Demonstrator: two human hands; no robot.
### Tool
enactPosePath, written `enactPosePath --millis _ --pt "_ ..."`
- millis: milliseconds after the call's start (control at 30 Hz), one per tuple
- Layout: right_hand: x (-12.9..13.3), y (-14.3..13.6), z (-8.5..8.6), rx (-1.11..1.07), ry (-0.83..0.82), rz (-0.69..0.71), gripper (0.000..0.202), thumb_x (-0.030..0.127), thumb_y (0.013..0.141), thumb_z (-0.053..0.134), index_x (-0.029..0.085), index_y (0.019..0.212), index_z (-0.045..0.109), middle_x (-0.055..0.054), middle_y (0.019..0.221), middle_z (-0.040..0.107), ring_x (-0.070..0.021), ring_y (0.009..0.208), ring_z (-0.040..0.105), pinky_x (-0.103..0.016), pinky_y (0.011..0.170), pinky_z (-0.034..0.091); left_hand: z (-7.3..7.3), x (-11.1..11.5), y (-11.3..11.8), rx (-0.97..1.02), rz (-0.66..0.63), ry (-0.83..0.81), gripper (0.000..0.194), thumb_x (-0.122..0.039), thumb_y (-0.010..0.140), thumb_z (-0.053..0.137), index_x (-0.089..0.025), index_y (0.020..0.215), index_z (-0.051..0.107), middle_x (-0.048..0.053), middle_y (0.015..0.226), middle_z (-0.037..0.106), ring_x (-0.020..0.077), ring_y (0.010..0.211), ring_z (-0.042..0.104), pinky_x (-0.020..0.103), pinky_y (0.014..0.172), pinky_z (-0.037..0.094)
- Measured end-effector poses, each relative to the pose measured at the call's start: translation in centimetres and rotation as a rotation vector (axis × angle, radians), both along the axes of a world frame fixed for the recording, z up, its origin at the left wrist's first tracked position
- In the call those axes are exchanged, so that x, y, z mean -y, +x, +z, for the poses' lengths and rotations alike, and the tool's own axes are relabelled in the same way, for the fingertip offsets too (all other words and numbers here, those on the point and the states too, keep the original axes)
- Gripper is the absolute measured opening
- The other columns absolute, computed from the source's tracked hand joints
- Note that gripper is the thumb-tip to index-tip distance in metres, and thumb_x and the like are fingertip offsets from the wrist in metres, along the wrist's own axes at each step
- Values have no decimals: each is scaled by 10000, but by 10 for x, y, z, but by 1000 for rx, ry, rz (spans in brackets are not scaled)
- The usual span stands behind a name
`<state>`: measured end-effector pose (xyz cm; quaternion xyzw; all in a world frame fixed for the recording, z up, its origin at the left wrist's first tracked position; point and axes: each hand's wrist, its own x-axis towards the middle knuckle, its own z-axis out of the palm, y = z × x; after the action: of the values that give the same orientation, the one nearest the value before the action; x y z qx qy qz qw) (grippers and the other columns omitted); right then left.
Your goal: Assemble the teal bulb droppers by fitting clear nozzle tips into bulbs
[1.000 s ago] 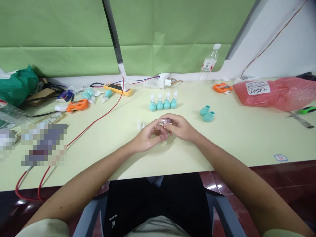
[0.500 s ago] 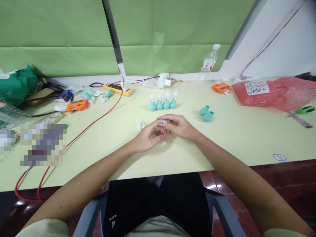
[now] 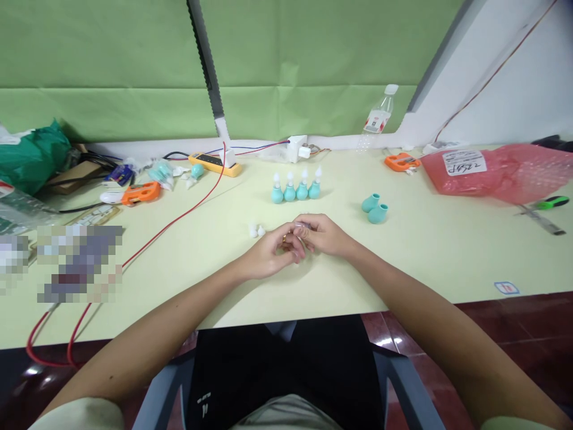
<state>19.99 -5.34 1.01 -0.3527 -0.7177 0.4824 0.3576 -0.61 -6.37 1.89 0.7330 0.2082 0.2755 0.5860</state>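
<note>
My right hand (image 3: pixel 326 235) is closed, pinching a small clear tube-like piece (image 3: pixel 303 226) between thumb and fingers. My left hand (image 3: pixel 275 251), a ring on one finger, meets it from the left with its fingers curled about the same piece. Most of that piece is hidden by the fingers. Beyond the hands stands a row of several teal bulbs with white pointed tips (image 3: pixel 295 192). Two teal bulb shells with open tops (image 3: pixel 377 213) sit to the right. Beside my left hand lie two small white tips (image 3: pixel 256 230).
An orange-handled tool (image 3: pixel 403 162), a red plastic package (image 3: pixel 486 173) and a green-handled tool (image 3: pixel 553 202) lie to the right. A clear bottle (image 3: pixel 379 113) stands at the back. Leftward are a yellow power strip (image 3: pixel 215 164), a red cable (image 3: pixel 172 219) and another orange tool (image 3: pixel 141 193).
Both hands have shifted slightly toward me, and the fingers have turned on the clear piece, covering more of it. The two white tips show more fully.
</note>
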Motion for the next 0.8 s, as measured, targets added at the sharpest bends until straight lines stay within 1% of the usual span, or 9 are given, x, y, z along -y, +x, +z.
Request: enactPosePath --millis 133,200,333,400,567,633,733,800 --pt "0 -1 2 57 115 -66 501 661 940 601 174 833 651 29 572 558 -117 487 465 -265 485 353 -2 -1 -2 -17 -9 17 436 -228 933 653 -184 1346 521 57 926 678 176 839 666 381 861 532" --pt "0 0 2 55 132 -71 506 666 936 603 173 832 653 31 569 543 -116 495 457 -266 489 347 -2 -2 -2 -15 -13 -4 441 -226 934 648 -183 1352 514 58 929 676 174 830 665 379 848 537" --pt "-1 0 1 40 43 -40 538 699 901 627 165 855 658 18 587 575 -117 491 472 -265 483 350 0 -1 -1 -19 -14 -27 390 -220 934 650 -169 1304 537 68 940 678 169 832 663 366 833 542" --pt "-2 0 0 37 6 -46 545 704 895 631 161 864 663 14 585 587 -115 480 468 -264 479 348 1 -1 0 -23 -19 -40 385 -214 929 655 -172 1293 537 67 946 677 166 830 662 359 823 544" --pt "-1 -1 1 36 53 -77 530 682 893 651 160 806 667 22 554 560 -108 476 444 -261 475 318 0 -2 0 13 -32 -95 403 -224 919 673 -182 1293 529 60 943 677 161 816 662 356 814 551" --pt "-1 0 2 23 43 -84 531 684 886 658 159 803 665 27 542 545 -109 467 449 -263 473 317 -1 -3 0 44 -51 -140 402 -238 916 683 -180 1284 535 68 951 684 166 820 669 356 810 559" --pt "0 2 2 14 -8 -44 548 707 882 644 161 845 658 15 579 594 -119 465 489 -269 471 337 -3 -7 0 94 -87 -208 399 -254 912 693 -172 1276 553 77 940 696 173 811 678 356 795 570" --pt "0 2 3 28 -13 -28 549 712 885 637 163 854 653 15 583 601 -121 464 497 -269 469 340 -4 -9 0 113 -103 -230 405 -254 912 692 -170 1286 563 76 928 702 174 804 681 353 788 571"
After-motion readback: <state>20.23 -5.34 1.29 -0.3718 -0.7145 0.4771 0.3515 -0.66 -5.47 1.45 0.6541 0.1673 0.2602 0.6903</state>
